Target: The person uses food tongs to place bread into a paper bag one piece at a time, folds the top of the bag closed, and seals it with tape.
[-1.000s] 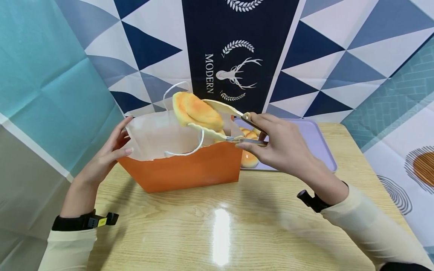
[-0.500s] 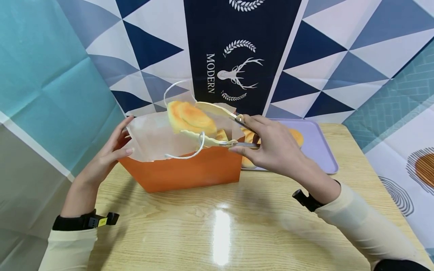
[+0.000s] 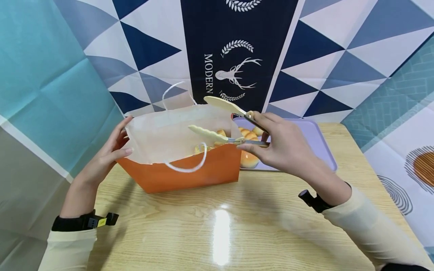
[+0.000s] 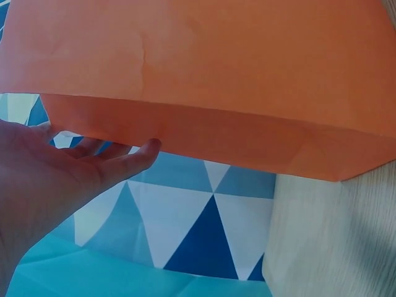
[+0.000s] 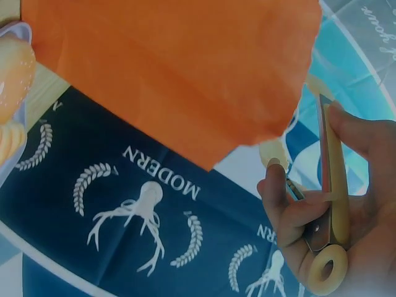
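An orange paper bag point(image 3: 193, 171) with a pale inside and white cord handles stands on the table, its mouth facing up. My left hand point(image 3: 110, 150) holds the bag's left rim, thumb on the near side and fingers farther back; the left wrist view shows it against the bag's side point(image 4: 185, 130). My right hand point(image 3: 283, 141) grips a pair of food tongs point(image 3: 217, 135), whose cream tips stand apart over the bag's mouth with nothing between them. Bread point(image 3: 221, 134) shows inside the bag at its right end; the rest is hidden behind the front wall.
Right of the bag lies a lilac tray point(image 3: 317, 145) with several bread rolls point(image 3: 249, 160), partly hidden by my right hand and the bag. The wood table point(image 3: 162, 229) meets patterned cloth walls point(image 3: 322, 56) at the back.
The bread roll held in the tongs dropped into the bag as the tongs spread. My right hand dipped left, then came back right and up. The near cord handle swung down; my left hand stayed.
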A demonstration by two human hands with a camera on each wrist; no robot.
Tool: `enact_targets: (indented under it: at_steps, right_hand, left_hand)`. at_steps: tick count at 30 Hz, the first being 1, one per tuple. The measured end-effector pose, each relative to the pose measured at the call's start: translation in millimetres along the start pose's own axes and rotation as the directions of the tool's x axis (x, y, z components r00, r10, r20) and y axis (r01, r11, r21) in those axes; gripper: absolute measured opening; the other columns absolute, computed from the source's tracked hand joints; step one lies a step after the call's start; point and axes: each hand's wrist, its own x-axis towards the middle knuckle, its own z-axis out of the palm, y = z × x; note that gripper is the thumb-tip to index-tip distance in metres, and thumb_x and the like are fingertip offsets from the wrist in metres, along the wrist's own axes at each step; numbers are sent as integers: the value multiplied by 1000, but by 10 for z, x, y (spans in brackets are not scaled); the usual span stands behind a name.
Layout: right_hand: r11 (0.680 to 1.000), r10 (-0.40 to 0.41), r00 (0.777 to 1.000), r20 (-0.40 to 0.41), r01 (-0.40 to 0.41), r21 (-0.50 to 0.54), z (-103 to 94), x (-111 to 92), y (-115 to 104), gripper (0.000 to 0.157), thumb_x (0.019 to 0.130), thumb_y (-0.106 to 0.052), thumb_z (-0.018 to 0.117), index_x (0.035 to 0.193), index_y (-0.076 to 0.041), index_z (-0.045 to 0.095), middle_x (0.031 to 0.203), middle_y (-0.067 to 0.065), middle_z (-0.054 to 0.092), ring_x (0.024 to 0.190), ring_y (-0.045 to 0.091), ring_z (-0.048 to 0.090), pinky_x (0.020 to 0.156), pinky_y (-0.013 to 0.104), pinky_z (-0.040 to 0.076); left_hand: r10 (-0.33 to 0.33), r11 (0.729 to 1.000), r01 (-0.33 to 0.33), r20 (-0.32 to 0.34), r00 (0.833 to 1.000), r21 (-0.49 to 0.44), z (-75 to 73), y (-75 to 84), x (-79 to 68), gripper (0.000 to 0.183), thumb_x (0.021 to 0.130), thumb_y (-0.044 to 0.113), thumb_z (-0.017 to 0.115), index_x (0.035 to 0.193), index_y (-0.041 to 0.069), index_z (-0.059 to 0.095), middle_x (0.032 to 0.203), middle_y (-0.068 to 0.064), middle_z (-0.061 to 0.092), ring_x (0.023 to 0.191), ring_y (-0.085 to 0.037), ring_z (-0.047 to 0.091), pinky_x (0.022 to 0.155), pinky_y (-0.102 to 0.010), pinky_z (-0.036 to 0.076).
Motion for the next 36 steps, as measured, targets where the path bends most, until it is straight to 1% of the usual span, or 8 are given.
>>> enact_targets:
  at_steps: [2,6,9,13,18,22,29,36]
  right_hand:
    - [1000,6,1000,-9,-6,-3,-45,-13,27,82,78,-54,76,143,-9,53,104,1,64,68,9,55,52,31,44]
    - [1000,17,999,-37,-18,-22,-151,-46,91,78,78,-52,77,141,-10,56,116,5,66,67,10,57,53,32,47]
    - [998,58,997,-41,-59,-28,-234,-86,156,76,79,-51,76,140,-10,57,126,9,64,70,12,59,55,34,48]
    - [991,126,991,-50,-128,-33,-330,-163,276,75,81,-50,76,141,-10,56,120,10,64,73,17,60,55,38,47]
    - [978,189,979,-77,-194,-78,-387,-278,464,74,80,-50,76,141,-12,56,100,8,66,72,20,61,55,40,41]
    - [969,218,973,-73,-225,-104,-395,-392,617,75,80,-50,76,139,-9,57,92,8,64,72,23,60,56,41,38]
    - [957,258,965,-43,-261,-126,-366,-593,842,81,78,-51,77,141,-4,55,100,15,64,76,26,59,54,42,41]
    - [957,269,963,5,-266,-119,-132,-799,1005,80,77,-55,77,132,1,61,86,13,65,65,22,56,48,37,41]
  left_hand:
    - [0,1000,0,0,1000,-2,-4,-4,-3,75,98,3,39,160,29,7,156,-18,17,138,-38,20,100,-37,35]
    - [-3,1000,3,-2,1000,-4,-9,-14,-13,74,98,3,39,159,30,7,156,-18,16,138,-38,19,101,-39,33]
    - [-9,1000,9,-8,1000,-3,-10,-21,-21,74,98,3,39,160,30,7,156,-17,17,138,-37,20,101,-42,31]
    - [-17,1000,17,-16,1000,-6,-18,-33,-27,74,99,4,38,159,31,7,157,-16,15,139,-36,18,101,-45,29]
    - [-18,1000,17,-23,1000,-14,-33,-41,-29,74,99,3,38,159,32,7,158,-14,14,139,-35,18,102,-47,28]
    - [-17,1000,16,-26,1000,-16,-32,-36,-32,74,99,4,38,159,32,7,158,-14,15,139,-35,19,101,-45,29]
    - [3,999,-4,-21,1000,-38,-19,-33,-32,73,98,3,37,160,26,6,156,-17,17,137,-37,20,99,-29,38]
    - [27,998,-27,-2,1000,-59,-16,-45,-18,73,98,0,35,160,25,6,156,-19,15,137,-38,19,99,-25,40]
